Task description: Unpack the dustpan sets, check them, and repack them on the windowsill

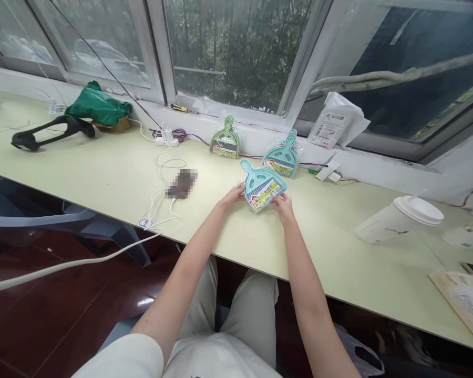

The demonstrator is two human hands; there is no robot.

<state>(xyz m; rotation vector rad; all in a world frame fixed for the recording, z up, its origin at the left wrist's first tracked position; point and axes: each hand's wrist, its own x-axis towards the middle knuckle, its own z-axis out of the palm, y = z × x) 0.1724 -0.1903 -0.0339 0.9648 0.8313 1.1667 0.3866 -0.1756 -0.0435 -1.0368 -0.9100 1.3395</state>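
Below a row of metal-framed windows (240, 52), we have a long pale-yellow table (236, 239) before us. Over it we hold one turquoise plastic dustpan with a colourful printed label (264, 188), bluish bristles showing inside the pan. Our left hand (235, 194) grips its left edge; our right hand (283, 206) pinches its lower right edge. Behind it stand two groups in clear wrapping: a green plastic dustpan group (226, 142) and a turquoise plastic dustpan group (283, 157), whose pieces we cannot count. We count one tall white lidded cup (390, 220) and one crumpled green plastic bag (98, 105), the contents of both hidden.
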